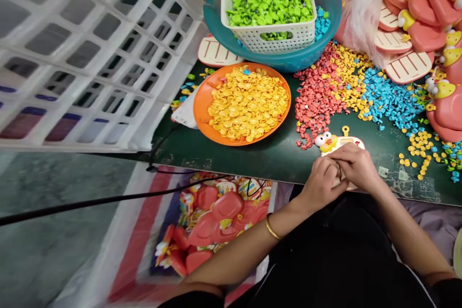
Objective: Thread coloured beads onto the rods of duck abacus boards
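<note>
A cream toy panel (pixel 339 144) with a duck face at its upper left and a small yellow loop on top lies at the front edge of the dark green table. My left hand (pixel 322 180) curls over its lower left part, with a gold bangle on that wrist. From the right, my right hand (pixel 356 166) bends its fingers over the same panel, meeting the left fingertips. Both hands are closed, and they cover most of the panel's lower half. Whether a small piece is pinched between the fingers is hidden. Small red pieces (pixel 317 98) lie just beyond the panel.
An orange plate (pixel 202 122) holds yellow pieces. Behind it, a white basket (pixel 269 38) of green pieces sits in a blue basin (pixel 327 41). Loose blue pieces (pixel 391 91) and red toy shells (pixel 418 14) lie rightward. A white crate (pixel 144 101) stands left; a black cable (pixel 108 198) crosses below.
</note>
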Tool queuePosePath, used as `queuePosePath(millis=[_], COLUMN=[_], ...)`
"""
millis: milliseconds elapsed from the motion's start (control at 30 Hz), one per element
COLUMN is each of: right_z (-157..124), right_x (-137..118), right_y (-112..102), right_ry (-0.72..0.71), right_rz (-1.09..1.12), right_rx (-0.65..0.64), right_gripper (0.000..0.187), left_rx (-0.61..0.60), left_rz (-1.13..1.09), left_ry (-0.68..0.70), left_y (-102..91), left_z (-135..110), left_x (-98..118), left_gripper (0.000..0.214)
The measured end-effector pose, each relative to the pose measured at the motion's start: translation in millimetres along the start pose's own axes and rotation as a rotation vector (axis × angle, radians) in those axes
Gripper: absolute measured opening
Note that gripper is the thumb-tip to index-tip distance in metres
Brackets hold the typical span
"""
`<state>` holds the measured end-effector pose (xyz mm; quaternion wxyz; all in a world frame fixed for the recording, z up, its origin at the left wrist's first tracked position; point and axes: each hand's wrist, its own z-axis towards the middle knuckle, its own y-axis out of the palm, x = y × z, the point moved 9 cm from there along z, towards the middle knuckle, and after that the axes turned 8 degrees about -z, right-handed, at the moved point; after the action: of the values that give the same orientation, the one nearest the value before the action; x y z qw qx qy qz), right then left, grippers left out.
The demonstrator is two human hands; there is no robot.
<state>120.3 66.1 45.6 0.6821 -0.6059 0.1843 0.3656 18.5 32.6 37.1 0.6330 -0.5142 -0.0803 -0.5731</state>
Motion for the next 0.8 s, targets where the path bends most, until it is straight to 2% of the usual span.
queuePosePath(millis=[67, 167, 200, 300, 400, 533, 667, 800], right_z=[15.5, 39.9, 47.7, 63.7, 57.1, 20.4, -9.5, -10.4], right_x=[17.0, 54.9, 64.1, 79.1, 71.4, 45.4, 36.9, 37.2], right_y=[-17.4, -54.3, -59.0, -54.1, -56.4, -68.6, -57.2, -44.5], right_ry=[0.027, 0.177, 0.207, 0.223, 0.164, -0.002, -0.095, -0.138], right_rz=[0.013, -0.248, -0.356, -0.563, -0.613, -0.432, -0.339, -0.403], right_rx=[0.021, 0.201, 0.208, 0.105, 0.100, 0.202, 0.205, 0.226], right_gripper=[0.023, 0.018, 0.019, 0.020, 0.020, 0.017, 0.023, 0.027], left_rx=[0.022, -0.036, -0.056, -0.054, 0.000, 0.022, -0.052, -0.165], left_rz=[0.058, 0.087, 0.069, 0.008, 0.018, 0.063, 0.097, -0.006], left_ry=[-0.036, -0.080, -0.081, -0.069, -0.076, -0.097, -0.125, -0.066], left_y=[-2.8, -0.9, 0.2, 0.5, -1.3, -0.9, 5.0, 14.9], left_z=[0.8, 7.6, 10.4, 16.6, 16.3, 14.9, 20.8, 26.8], left_x=[-2.1, -5.6, -6.0, -7.4, -10.5, -10.1, -8.0, -1.2], left_gripper=[0.022, 0.043, 0.046, 0.043, 0.046, 0.046, 0.036, 0.016])
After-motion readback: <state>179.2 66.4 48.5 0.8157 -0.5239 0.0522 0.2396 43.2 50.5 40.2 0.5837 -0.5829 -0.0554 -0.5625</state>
